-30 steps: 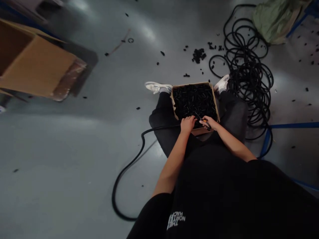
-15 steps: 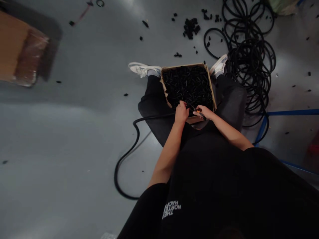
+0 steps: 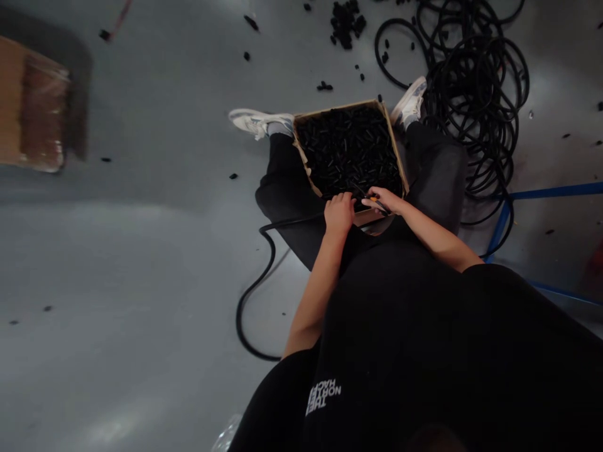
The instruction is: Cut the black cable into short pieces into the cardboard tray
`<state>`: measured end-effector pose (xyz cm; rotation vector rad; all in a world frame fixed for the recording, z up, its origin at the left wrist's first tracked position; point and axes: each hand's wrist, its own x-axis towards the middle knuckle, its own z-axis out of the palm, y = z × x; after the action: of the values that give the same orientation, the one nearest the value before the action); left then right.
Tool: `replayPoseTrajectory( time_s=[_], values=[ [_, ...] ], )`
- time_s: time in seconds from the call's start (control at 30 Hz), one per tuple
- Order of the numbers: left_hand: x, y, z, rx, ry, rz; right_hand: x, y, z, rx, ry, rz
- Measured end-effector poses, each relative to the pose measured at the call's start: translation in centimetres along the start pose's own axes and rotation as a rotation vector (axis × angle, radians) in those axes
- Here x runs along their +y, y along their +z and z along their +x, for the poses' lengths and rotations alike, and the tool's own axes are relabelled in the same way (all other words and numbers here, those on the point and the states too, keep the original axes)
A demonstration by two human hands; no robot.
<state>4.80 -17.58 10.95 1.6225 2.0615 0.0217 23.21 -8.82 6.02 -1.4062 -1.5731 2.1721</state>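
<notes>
My left hand (image 3: 340, 212) is closed around the black hose (image 3: 287, 222) at the near edge of an open cardboard box (image 3: 305, 164). From that hand the hose runs left over my leg and curves down onto the floor. Orange-and-black scissors or cutters (image 3: 379, 205) are gripped in my right hand (image 3: 387, 199), just to the right, with the dark blades pointing up and left over the box. Many short black pieces (image 3: 348, 147) fill the box, which sits between my legs. The hose end near the blades is too dark to make out.
A tangled pile of black hose (image 3: 475, 107) lies at the upper right, beside a blue frame (image 3: 556, 191). Loose black pieces (image 3: 346, 24) are scattered at the top. At the far left stands a cardboard box with plastic wrap (image 3: 12, 103).
The view has shifted slightly. My left hand has turned, its back now facing up, and moved a little left along the hose; the loop of hose on the floor has moved right.
</notes>
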Motion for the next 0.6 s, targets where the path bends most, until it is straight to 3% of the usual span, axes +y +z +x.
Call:
replayPoseTrajectory(
  time_s=[0.17, 0.4, 0.6],
  values=[
    [-1.3, 0.3, 1.8, 0.004, -0.016, -0.009, -0.8, 0.5, 0.1, 0.081, 0.032, -0.053],
    [-3.7, 0.9, 2.6, -0.205, 0.031, -0.152, -1.2, 0.6, -0.2, -0.025, 0.094, 0.039],
    [-5.8, -0.4, 4.8, -0.283, 0.028, -0.283, -1.6, 0.7, -0.5, 0.002, 0.025, -0.057]
  ],
)
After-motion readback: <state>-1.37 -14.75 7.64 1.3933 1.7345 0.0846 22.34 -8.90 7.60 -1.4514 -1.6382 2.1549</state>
